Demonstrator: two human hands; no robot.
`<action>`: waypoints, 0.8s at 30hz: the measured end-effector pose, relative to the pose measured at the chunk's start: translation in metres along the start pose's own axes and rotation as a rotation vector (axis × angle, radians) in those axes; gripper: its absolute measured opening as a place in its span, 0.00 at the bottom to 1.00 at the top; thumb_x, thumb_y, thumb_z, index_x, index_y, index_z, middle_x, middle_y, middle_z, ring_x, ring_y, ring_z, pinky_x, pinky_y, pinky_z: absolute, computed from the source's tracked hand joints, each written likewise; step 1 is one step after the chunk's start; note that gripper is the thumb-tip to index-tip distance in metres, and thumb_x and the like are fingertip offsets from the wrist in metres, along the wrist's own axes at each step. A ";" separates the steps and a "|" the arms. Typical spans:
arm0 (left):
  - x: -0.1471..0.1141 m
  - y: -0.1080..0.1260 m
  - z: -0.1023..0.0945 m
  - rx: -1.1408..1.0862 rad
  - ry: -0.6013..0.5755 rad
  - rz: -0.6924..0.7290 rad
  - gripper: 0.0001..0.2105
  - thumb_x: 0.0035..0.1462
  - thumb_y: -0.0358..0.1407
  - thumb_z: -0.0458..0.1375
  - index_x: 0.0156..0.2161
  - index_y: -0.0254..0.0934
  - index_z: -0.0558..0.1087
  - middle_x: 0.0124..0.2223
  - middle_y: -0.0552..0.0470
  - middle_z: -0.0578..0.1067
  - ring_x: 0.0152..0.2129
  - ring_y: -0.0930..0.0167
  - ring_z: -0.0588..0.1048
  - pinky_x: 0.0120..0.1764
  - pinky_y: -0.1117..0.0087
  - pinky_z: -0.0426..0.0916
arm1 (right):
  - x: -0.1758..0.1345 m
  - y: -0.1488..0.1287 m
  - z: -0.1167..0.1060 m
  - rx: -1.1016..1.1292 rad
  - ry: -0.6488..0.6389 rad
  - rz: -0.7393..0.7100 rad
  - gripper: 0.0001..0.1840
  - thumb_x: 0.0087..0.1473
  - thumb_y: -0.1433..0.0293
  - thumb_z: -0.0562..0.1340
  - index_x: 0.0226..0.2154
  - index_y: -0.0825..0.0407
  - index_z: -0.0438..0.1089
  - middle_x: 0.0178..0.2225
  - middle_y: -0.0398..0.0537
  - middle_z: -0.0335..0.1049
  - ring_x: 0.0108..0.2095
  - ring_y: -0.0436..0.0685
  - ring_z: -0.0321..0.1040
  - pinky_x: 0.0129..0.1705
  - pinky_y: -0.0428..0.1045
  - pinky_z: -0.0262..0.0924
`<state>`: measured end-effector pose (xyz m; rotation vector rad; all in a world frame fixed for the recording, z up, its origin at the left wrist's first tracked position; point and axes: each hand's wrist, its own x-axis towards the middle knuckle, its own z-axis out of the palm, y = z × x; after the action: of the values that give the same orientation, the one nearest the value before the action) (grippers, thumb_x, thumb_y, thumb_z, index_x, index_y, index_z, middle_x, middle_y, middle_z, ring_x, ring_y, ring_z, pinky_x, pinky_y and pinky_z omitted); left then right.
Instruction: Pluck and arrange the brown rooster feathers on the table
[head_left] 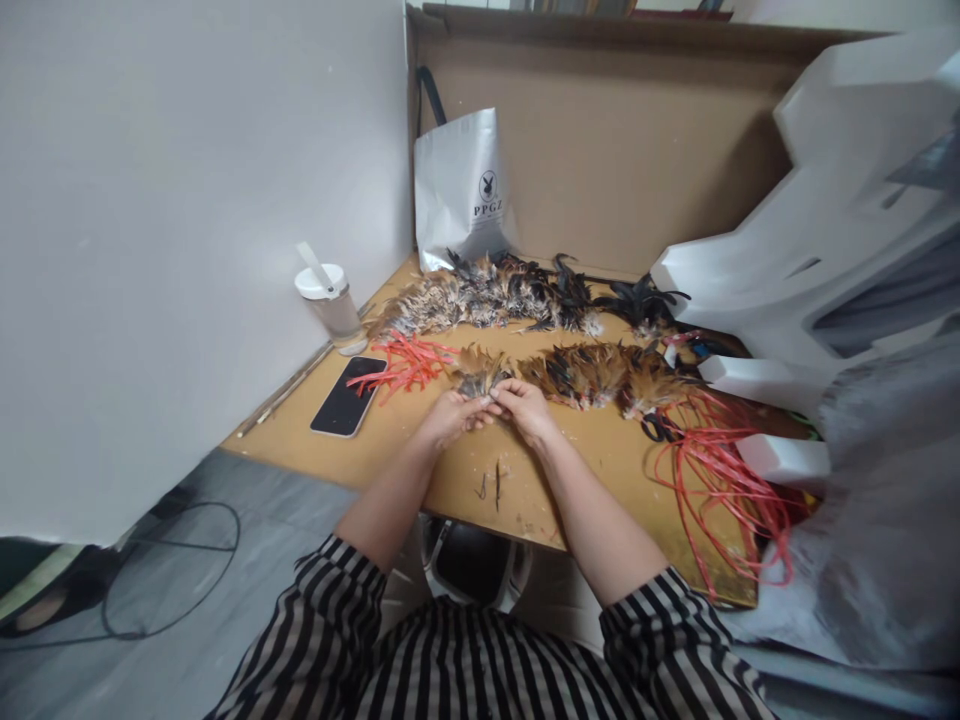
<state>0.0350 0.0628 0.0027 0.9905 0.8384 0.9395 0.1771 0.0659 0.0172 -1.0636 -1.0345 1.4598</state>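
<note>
Both of my hands meet over the middle of the yellow table, pinching the base of a small bunch of brown and grey feathers. My left hand has its fingers closed around the lower end from the left. From the right, my right hand grips the same end between thumb and fingertips. The feather tips fan upward, away from me. Just right of my hands lies a row of brown feather bunches. Behind is a longer pile of darker, speckled feather bunches. Red plastic strips lie left of my hands.
A phone and a lidded cup sit at the left. More red strips and black-handled scissors lie at the right. A silver bag stands at the back; white foam borders the right. Two loose feathers lie near the front edge.
</note>
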 end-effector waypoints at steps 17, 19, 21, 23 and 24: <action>0.005 -0.003 0.004 0.236 -0.017 0.047 0.12 0.45 0.39 0.59 0.26 0.28 0.72 0.23 0.46 0.74 0.15 0.76 0.70 0.19 0.76 0.63 | -0.003 -0.006 -0.005 -0.301 -0.080 -0.088 0.18 0.32 0.61 0.67 0.17 0.54 0.60 0.13 0.38 0.60 0.15 0.45 0.52 0.19 0.43 0.44; 0.005 -0.002 0.006 0.256 -0.023 0.035 0.11 0.46 0.37 0.58 0.26 0.28 0.71 0.22 0.46 0.74 0.15 0.76 0.70 0.19 0.77 0.63 | -0.003 -0.005 -0.004 -0.387 -0.064 -0.111 0.18 0.32 0.61 0.67 0.17 0.53 0.58 0.13 0.38 0.60 0.15 0.45 0.53 0.18 0.43 0.44; 0.004 -0.001 0.007 0.277 -0.020 0.021 0.09 0.46 0.35 0.58 0.25 0.28 0.70 0.21 0.48 0.73 0.14 0.76 0.70 0.18 0.77 0.63 | -0.004 -0.004 -0.003 -0.439 -0.044 -0.125 0.18 0.33 0.61 0.66 0.17 0.53 0.58 0.13 0.38 0.60 0.15 0.46 0.53 0.18 0.43 0.44; 0.004 -0.002 0.007 0.303 -0.022 0.020 0.07 0.47 0.33 0.57 0.24 0.28 0.70 0.18 0.50 0.72 0.12 0.77 0.69 0.17 0.77 0.63 | -0.004 -0.004 -0.002 -0.486 -0.032 -0.145 0.17 0.35 0.61 0.65 0.18 0.53 0.58 0.13 0.39 0.60 0.15 0.46 0.54 0.17 0.43 0.45; 0.004 -0.003 0.007 0.316 -0.026 0.026 0.07 0.48 0.32 0.56 0.23 0.28 0.70 0.17 0.50 0.71 0.12 0.77 0.68 0.17 0.77 0.63 | -0.005 -0.004 -0.002 -0.510 -0.025 -0.159 0.16 0.35 0.61 0.65 0.18 0.53 0.59 0.13 0.39 0.61 0.15 0.47 0.54 0.17 0.43 0.45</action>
<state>0.0438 0.0641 0.0020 1.2856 0.9728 0.8284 0.1805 0.0619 0.0205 -1.2825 -1.5223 1.1066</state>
